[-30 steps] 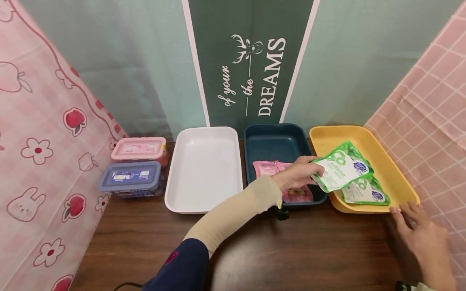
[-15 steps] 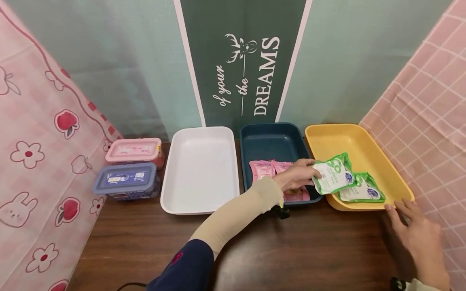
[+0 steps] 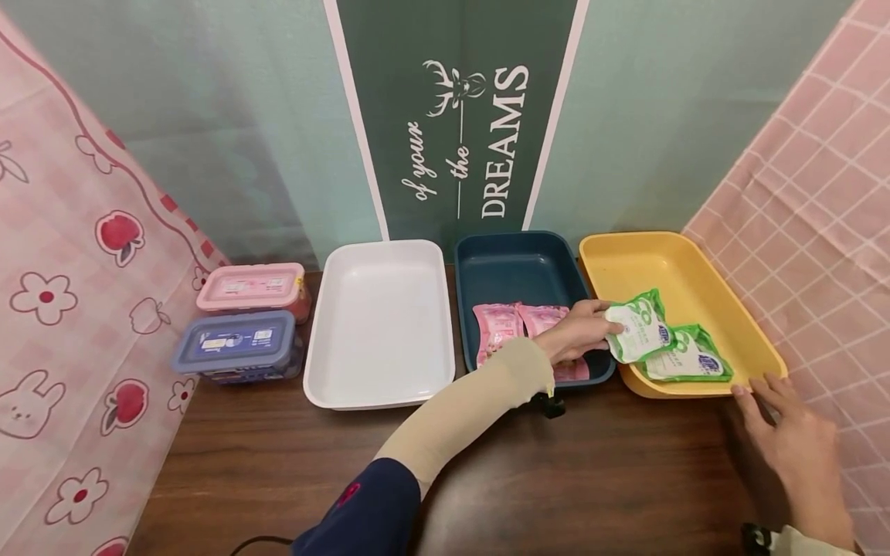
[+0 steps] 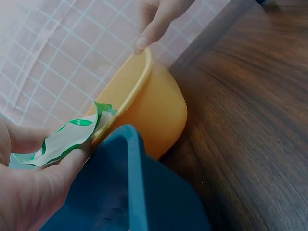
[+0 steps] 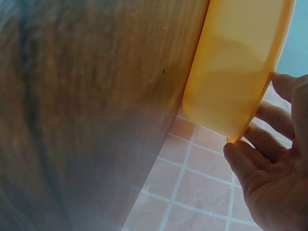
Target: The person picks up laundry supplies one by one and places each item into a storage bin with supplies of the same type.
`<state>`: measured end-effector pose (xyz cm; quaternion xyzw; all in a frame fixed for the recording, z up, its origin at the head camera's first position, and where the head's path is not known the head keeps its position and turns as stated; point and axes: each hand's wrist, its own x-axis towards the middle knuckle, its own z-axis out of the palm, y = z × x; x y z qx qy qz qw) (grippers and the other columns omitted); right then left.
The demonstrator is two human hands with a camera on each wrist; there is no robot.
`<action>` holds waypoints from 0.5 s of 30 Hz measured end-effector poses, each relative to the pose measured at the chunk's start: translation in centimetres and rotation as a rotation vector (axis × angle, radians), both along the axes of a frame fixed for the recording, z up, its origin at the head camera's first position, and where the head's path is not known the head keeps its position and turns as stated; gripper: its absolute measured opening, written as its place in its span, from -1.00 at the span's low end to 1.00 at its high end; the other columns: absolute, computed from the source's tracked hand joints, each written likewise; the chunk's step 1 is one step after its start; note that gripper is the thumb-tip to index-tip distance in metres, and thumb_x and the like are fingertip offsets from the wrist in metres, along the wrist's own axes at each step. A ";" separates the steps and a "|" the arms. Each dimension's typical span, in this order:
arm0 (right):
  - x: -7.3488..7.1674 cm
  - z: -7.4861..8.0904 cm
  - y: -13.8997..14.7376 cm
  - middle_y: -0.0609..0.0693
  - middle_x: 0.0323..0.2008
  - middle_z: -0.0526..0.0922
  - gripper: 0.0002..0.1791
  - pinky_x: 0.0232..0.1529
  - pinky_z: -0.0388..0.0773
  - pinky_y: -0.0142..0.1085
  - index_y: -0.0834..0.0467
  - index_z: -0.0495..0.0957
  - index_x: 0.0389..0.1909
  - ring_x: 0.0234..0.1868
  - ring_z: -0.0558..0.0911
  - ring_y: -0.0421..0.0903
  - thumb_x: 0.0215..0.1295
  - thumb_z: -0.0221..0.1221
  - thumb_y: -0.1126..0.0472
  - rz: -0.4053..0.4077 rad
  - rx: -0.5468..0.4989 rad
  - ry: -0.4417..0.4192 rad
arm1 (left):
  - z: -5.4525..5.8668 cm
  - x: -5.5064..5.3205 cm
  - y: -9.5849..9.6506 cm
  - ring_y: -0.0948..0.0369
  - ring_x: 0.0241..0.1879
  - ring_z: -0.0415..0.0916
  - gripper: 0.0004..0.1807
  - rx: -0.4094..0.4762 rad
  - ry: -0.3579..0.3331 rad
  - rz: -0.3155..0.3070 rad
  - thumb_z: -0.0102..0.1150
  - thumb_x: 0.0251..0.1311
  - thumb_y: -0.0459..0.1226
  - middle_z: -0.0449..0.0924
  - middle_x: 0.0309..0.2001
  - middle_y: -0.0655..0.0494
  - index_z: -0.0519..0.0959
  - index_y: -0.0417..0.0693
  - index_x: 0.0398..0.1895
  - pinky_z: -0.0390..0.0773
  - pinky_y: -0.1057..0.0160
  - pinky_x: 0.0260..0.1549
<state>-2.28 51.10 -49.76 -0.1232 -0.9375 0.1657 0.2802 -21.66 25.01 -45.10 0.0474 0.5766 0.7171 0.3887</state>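
Note:
In the head view my left hand pinches a green-and-white pouch by its left end. The pouch overhangs the left rim of the yellow tray and overlaps a second, matching pouch lying inside. Thumb and fingers grip the pouch from opposite sides in the left wrist view. My right hand touches the tray's front right corner. Seen from the right wrist, its relaxed fingers rest along the rim, some tips hidden behind it.
Left of the yellow tray stands a dark blue tray with several pink packets, partly covered by my left arm. A white tray follows. At the far left are pink-lidded and blue-lidded boxes. Fabric encloses the back and sides.
The held pouch has come down from higher over the yellow tray and drawn back toward its left rim. The right hand stays at the tray's corner. The head view has shifted slightly.

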 end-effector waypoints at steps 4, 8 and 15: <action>-0.6 0.0 -0.1 0.43 0.24 0.61 -0.53 0.11 0.38 0.41 0.45 0.70 0.04 0.30 0.55 0.51 0.53 0.23 0.06 0.012 0.011 0.022 | 0.1 0.0 0.4 0.07 0.06 0.72 -0.50 -0.025 0.029 0.035 0.21 0.46 -0.47 0.71 0.04 -0.02 0.50 -0.19 0.43 0.68 -0.06 0.18; -1.0 -0.1 -0.3 0.42 0.23 0.62 -0.54 0.10 0.38 0.40 0.45 0.71 0.03 0.30 0.55 0.51 0.53 0.23 0.06 0.023 0.015 0.021 | 0.1 -0.2 0.8 0.05 0.07 0.73 -0.52 -0.048 0.047 0.060 0.19 0.46 -0.48 0.72 0.04 -0.05 0.51 -0.20 0.42 0.70 -0.05 0.16; -0.9 0.3 -0.4 0.43 0.34 0.52 -0.44 0.41 0.30 0.33 0.47 0.65 0.14 0.45 0.43 0.43 0.61 0.15 -0.01 -0.037 -0.025 -0.076 | 0.3 0.0 3.2 0.08 -0.02 0.76 -0.53 -0.080 0.081 0.081 0.17 0.46 -0.51 0.74 -0.03 -0.06 0.56 -0.13 0.38 0.76 0.09 0.01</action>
